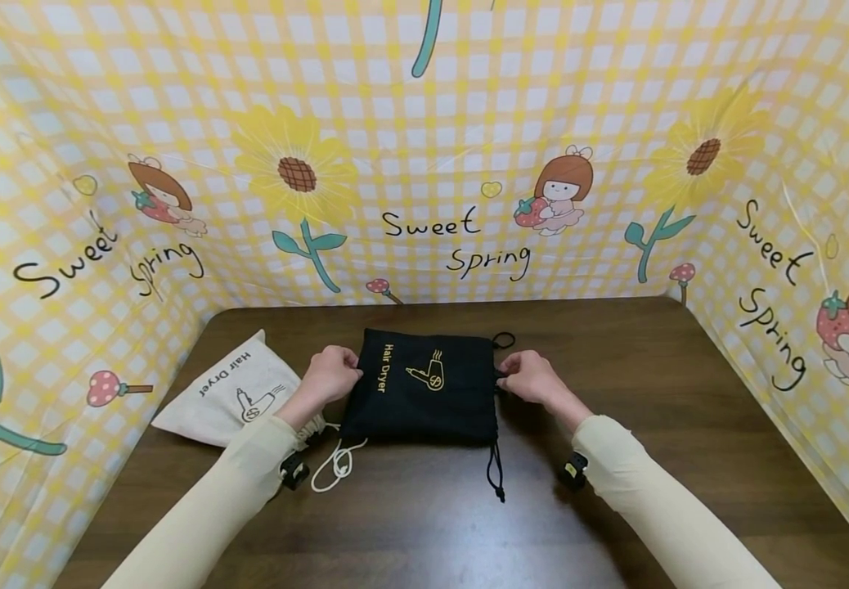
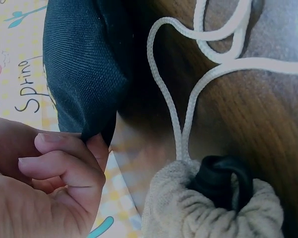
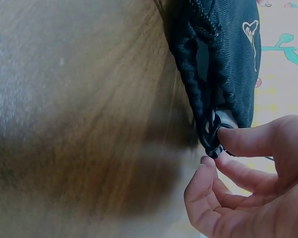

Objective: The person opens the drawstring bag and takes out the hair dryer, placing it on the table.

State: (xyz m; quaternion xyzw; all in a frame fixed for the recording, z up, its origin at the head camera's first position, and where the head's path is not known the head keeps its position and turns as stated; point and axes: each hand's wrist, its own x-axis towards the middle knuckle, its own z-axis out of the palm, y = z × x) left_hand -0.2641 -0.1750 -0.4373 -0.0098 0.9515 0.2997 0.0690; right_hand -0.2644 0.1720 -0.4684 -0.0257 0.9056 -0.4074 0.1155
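A black drawstring bag [image 1: 424,401] with yellow "Hair Dryer" lettering and a dryer drawing lies in the middle of the table, its mouth facing right. The left hand [image 1: 332,373] pinches the bag's closed left end, and the left wrist view shows the cloth between thumb and fingers. At the mouth, the right hand [image 1: 531,376] pinches a glossy black cord [image 3: 212,141] with thumb and fingertips. The bag's mouth gapes in the right wrist view, with something pale partly seen inside. Most of the contents are hidden.
A cream drawstring bag [image 1: 222,388] with the same print lies at the left, partly under the left forearm. Black cord [image 2: 221,181] pokes from its gathered mouth, and its white drawstring [image 1: 336,466] trails on the wooden table [image 1: 424,523]. Yellow checked cloth [image 1: 424,147] walls the table.
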